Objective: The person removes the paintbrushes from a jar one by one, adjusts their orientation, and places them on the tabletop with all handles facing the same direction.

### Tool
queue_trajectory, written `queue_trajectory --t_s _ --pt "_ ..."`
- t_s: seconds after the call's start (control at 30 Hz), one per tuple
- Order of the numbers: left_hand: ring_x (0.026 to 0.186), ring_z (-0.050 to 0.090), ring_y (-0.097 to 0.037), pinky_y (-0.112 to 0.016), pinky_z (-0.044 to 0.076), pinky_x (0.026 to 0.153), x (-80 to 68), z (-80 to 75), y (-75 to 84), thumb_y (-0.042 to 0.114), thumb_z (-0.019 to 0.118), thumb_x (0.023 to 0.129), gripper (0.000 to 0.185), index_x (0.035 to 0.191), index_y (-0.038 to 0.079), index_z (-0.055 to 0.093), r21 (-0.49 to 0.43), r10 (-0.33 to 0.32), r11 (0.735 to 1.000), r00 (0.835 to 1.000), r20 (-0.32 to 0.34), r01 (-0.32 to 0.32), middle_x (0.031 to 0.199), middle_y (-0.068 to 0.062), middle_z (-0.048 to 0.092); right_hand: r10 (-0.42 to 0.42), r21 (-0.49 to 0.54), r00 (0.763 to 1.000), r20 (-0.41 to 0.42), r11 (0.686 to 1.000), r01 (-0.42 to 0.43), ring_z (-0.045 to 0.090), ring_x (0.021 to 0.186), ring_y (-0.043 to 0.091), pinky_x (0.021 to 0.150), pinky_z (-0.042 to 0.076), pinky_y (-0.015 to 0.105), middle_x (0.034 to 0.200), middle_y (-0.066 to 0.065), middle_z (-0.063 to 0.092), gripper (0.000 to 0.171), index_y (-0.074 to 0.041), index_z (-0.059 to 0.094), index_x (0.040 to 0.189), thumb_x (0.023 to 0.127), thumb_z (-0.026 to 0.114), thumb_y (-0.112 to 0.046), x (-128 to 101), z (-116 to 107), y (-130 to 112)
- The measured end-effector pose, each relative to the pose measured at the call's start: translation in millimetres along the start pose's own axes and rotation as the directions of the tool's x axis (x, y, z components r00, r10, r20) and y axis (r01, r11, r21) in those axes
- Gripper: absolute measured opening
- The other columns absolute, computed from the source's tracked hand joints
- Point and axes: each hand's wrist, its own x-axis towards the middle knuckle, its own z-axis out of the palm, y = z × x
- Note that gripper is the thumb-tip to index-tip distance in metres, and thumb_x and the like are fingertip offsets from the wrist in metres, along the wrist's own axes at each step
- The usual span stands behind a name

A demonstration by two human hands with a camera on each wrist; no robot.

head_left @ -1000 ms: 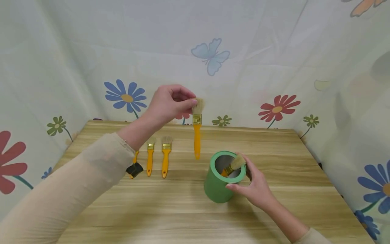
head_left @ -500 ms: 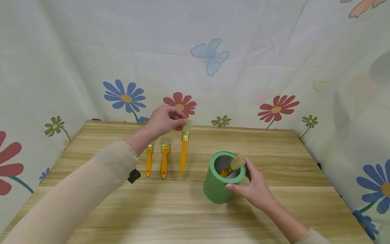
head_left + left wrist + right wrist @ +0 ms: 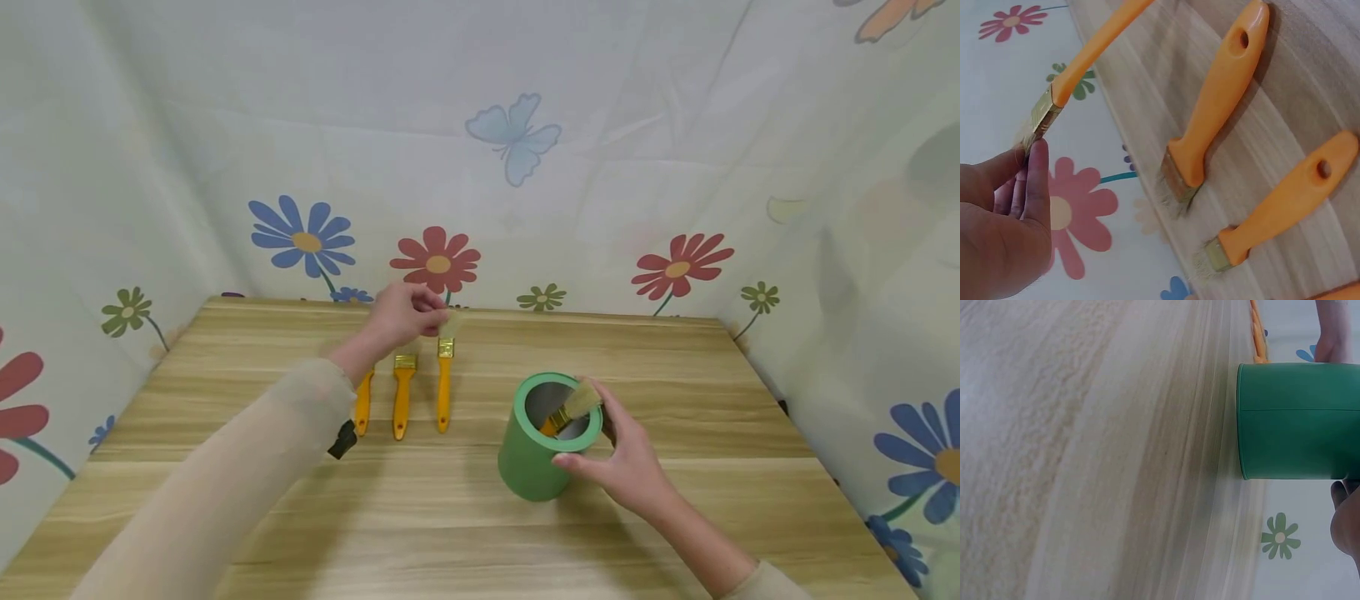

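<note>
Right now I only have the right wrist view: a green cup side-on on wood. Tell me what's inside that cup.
Observer: One paintbrush leans inside the green cup, bristles up above the rim.
Operator: Report what the right hand is doing.
Observer: The right hand grips the cup's rim, thumb on the near side.
Operator: Now give me the left hand.
Observer: The left hand pinches the bristle end of an orange-handled brush. Next to it, the middle brush and the leftmost brush lie on the wooden table.
</note>
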Motion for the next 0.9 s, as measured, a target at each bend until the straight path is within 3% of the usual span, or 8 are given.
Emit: queue_trajectory --t_s 0.23,0.57,0.7,0.9 --pt "0.087 0.078 -0.028 -0.041 0.066 0.086 7.2 10.3 -15.3 0.009 0.076 0.101 0.012 0.110 0.002 0.074 0.025 -0.002 1.000 1.000 -0.031 0.002 0.101 -0.016 0.072 -0.014 0.006 1.000 0.000 1.000 0.014 0.059 0.135 0.017 0.111 0.044 0.017 0.149 0.006 0.061 0.099 -0.009 0.041 0.162 0.081 0.096 -0.015 -0.2 0.3 0.9" --pt "0.083 0.074 -0.025 -0.033 0.065 0.078 23.5 22.6 -36.6 0.012 0.076 0.101 0.007 0.105 0.006 0.075 0.148 0.018 0.989 0.997 -0.069 -0.007 0.098 -0.012 0.074 -0.010 -0.006 1.000 -0.004 1.000 0.010 0.059 0.135 0.019 0.111 0.044 0.018 0.150 0.006 0.060 0.099 -0.010 0.041 0.163 0.080 0.096 -0.015 -0.3 0.3 0.9" --pt "0.083 0.072 -0.028 -0.034 0.065 0.078 27.1 27.7 -43.3 0.009 0.076 0.101 0.006 0.104 0.004 0.075 0.160 0.042 0.987 0.996 -0.073 -0.030 0.098 -0.013 0.073 -0.011 -0.007 1.000 -0.005 1.000 0.011 0.059 0.135 0.017 0.110 0.044 0.018 0.150 0.006 0.061 0.099 -0.008 0.041 0.162 0.080 0.096 -0.015 -0.2 0.0 1.3" --pt "0.079 0.068 -0.026 -0.032 0.063 0.075 32.8 35.4 -52.7 0.009 0.074 0.102 0.004 0.104 0.005 0.075 0.234 0.078 0.971 0.994 -0.080 -0.058 0.096 -0.011 0.072 -0.021 0.001 1.000 -0.003 1.000 0.021 0.060 0.133 0.015 0.111 0.045 0.018 0.148 0.006 0.062 0.099 -0.013 0.042 0.163 0.080 0.096 -0.014 0.2 -0.1 1.7"
